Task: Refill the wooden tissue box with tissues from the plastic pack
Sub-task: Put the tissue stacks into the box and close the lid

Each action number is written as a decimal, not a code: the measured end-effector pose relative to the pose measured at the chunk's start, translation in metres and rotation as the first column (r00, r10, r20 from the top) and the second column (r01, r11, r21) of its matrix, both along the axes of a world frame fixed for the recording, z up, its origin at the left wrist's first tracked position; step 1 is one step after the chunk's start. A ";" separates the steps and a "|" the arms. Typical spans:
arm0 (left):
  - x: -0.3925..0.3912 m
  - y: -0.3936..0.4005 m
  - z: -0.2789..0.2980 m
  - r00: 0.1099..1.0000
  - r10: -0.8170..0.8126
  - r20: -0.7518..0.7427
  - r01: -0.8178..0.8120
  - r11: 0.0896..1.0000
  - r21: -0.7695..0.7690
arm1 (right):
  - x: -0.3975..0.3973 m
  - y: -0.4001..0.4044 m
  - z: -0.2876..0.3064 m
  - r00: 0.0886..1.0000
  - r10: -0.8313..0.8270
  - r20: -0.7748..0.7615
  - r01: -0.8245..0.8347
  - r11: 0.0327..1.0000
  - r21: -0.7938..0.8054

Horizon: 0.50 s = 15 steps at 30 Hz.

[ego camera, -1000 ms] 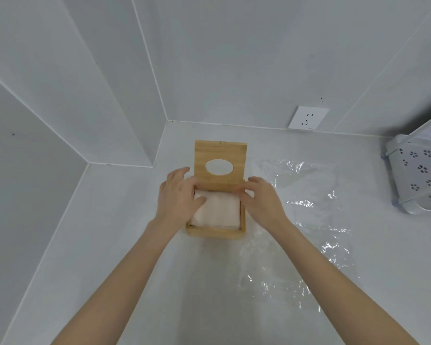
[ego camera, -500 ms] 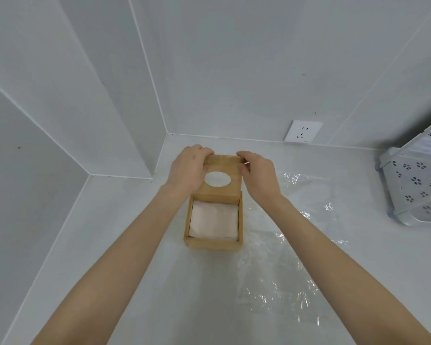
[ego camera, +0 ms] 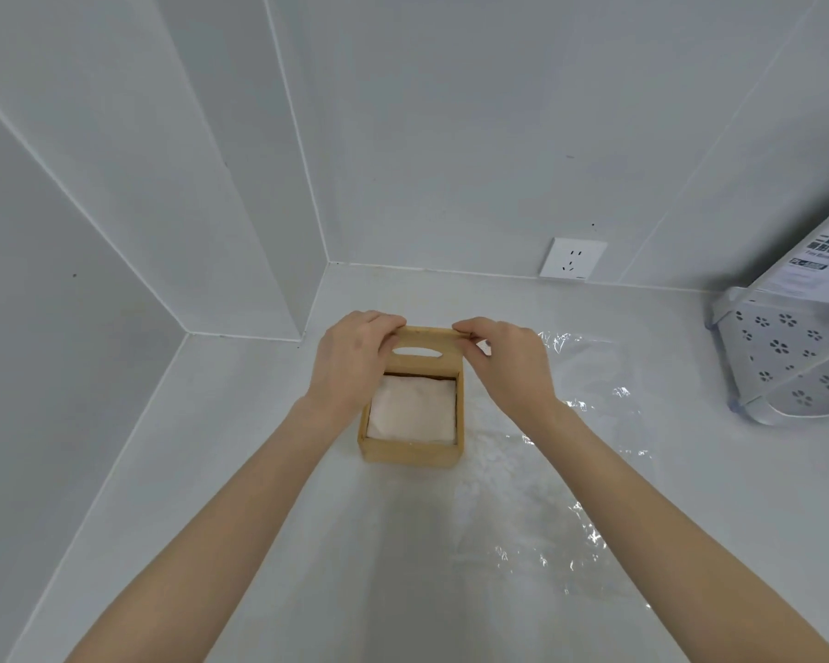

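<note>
On a white tabletop (ego camera: 259,471), a light, rigid square wooden tissue box (ego camera: 410,454) filled with soft white tissues (ego camera: 411,413) is shown, its hinged oval-holed lid (ego camera: 424,354) pinched at both top corners by left hand (ego camera: 350,370) and right hand (ego camera: 510,366) fingers.

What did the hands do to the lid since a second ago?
Both hands left the tissues and moved up to the lid. The left hand and right hand took hold of its top corners and are tipping it forward, toward closing, so its hole looks flatter now. The tissues stayed in the box, and the plastic and basket stayed put.
</note>
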<state>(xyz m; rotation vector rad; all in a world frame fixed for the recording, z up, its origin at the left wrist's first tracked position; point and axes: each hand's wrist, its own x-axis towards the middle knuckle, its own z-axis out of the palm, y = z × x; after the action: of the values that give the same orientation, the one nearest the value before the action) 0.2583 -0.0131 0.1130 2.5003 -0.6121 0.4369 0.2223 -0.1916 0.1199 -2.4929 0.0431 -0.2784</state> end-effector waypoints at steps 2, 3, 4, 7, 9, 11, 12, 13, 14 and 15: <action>-0.012 0.004 -0.002 0.999 -0.031 0.008 0.030 1.000 0.007 | -0.012 0.002 -0.001 1.000 0.014 0.012 -0.014 1.000 -0.011; -0.019 0.007 -0.004 0.999 -0.047 0.007 0.047 0.999 0.009 | -0.020 0.003 -0.003 0.999 0.022 0.025 -0.022 1.000 -0.012; -0.025 0.009 -0.006 0.998 -0.055 0.005 0.055 0.998 0.007 | -0.027 0.005 -0.004 0.999 0.029 0.043 -0.028 0.999 -0.014; -0.044 0.016 -0.018 0.998 -0.069 -0.013 0.069 0.998 0.002 | -0.047 0.008 -0.013 0.992 0.047 0.114 -0.044 0.999 -0.031; -0.054 0.019 -0.028 0.996 -0.084 -0.024 0.084 0.996 0.006 | -0.057 0.010 -0.021 0.987 0.076 0.140 -0.070 0.996 -0.053; -0.063 0.022 -0.041 0.995 -0.096 -0.019 0.097 0.995 0.027 | -0.064 0.013 -0.030 0.985 0.098 0.141 -0.087 0.993 -0.078; -0.067 0.024 -0.048 0.995 -0.101 -0.009 0.101 0.994 0.045 | -0.068 0.014 -0.033 0.987 0.101 0.127 -0.090 0.992 -0.090; -0.071 0.025 -0.054 0.994 -0.105 -0.004 0.105 0.993 0.063 | -0.071 0.015 -0.036 0.989 0.098 0.106 -0.087 0.990 -0.107; -0.074 0.026 -0.060 0.994 -0.107 -0.003 0.107 0.992 0.073 | -0.074 0.017 -0.040 0.991 0.097 0.096 -0.084 0.988 -0.131; -0.076 0.026 -0.064 0.995 -0.103 -0.012 0.104 0.992 0.075 | -0.076 0.018 -0.043 0.992 0.096 0.088 -0.082 0.985 -0.152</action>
<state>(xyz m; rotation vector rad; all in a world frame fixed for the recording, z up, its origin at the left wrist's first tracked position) 0.1818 0.0133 0.0487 2.5255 -0.7646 0.3710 0.1466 -0.1735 0.0771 -2.6163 -0.1324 -0.3741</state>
